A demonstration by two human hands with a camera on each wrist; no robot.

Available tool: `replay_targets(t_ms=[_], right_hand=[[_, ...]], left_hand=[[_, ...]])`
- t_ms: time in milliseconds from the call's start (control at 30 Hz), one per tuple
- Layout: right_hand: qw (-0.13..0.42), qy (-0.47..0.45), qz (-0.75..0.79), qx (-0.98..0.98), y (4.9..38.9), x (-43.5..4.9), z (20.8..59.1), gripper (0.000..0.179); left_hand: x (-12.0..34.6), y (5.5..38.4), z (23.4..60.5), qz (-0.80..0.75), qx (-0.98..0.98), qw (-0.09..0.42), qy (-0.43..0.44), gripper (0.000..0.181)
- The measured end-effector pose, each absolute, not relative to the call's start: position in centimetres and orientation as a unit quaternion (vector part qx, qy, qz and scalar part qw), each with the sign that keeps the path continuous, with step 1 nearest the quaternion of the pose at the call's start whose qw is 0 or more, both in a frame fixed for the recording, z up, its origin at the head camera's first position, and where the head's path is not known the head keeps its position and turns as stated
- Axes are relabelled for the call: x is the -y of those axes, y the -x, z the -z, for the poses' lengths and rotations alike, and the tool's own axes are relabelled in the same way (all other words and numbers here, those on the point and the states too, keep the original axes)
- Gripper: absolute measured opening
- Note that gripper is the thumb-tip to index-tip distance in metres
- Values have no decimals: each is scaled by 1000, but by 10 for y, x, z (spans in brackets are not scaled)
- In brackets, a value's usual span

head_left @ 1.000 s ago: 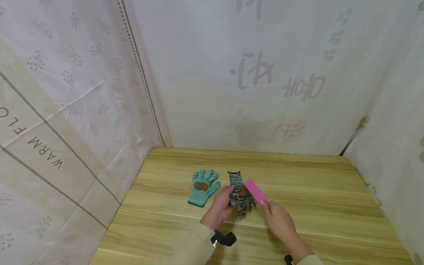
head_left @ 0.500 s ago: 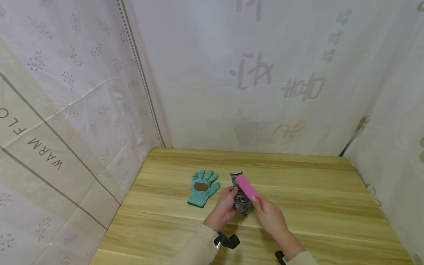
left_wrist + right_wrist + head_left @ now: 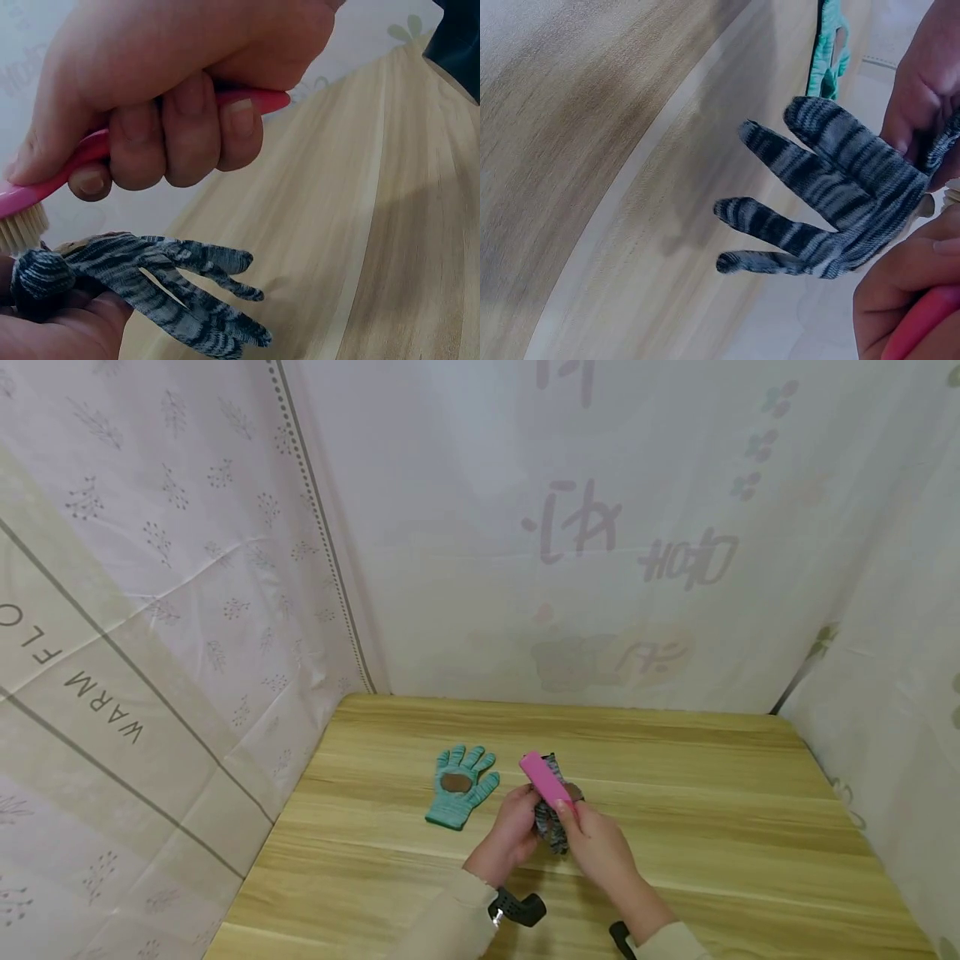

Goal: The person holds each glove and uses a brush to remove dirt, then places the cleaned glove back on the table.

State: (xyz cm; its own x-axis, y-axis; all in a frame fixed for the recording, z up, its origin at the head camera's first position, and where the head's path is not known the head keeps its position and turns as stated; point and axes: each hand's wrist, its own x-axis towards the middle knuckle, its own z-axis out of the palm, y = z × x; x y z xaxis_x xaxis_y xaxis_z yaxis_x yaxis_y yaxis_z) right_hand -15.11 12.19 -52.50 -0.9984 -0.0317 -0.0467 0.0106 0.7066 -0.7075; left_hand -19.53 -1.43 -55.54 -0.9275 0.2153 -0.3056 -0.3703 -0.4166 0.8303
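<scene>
My left hand [image 3: 515, 827] holds up a black-and-grey knitted glove [image 3: 855, 176], its fingers spread and hanging above the table. In the left wrist view part of that glove [image 3: 180, 281] lies over the left palm. My right hand [image 3: 600, 846] grips a pink brush [image 3: 546, 778] by the handle, thumb laid along it. Pale bristles [image 3: 24, 229] face down, right at the glove near the left hand. The brush's back hides much of the glove from the head view.
A green knitted glove [image 3: 452, 810] with a brown palm patch lies flat left of my hands. The wood-grain table [image 3: 720, 827] reaches back to a printed curtain [image 3: 450, 568], with more curtain along both sides.
The brush and my right hand have moved left across the held glove. My left hand has shifted slightly right with the glove. The green glove stays in place.
</scene>
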Motion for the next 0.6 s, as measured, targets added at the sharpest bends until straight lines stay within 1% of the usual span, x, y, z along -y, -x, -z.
replay_targets(t_ms=[233,433,600], right_hand=[[34,1,376,-926,152,-126,529,53],[33,3,365,-930,152,-132,531,49],[39,1,349,-936,151,-139,534,49]], left_hand=[[14,195,551,-849,-495,168,77,38],[15,193,549,-856,-482,171,78,38],[18,195,549,-855,-478,178,92,35]])
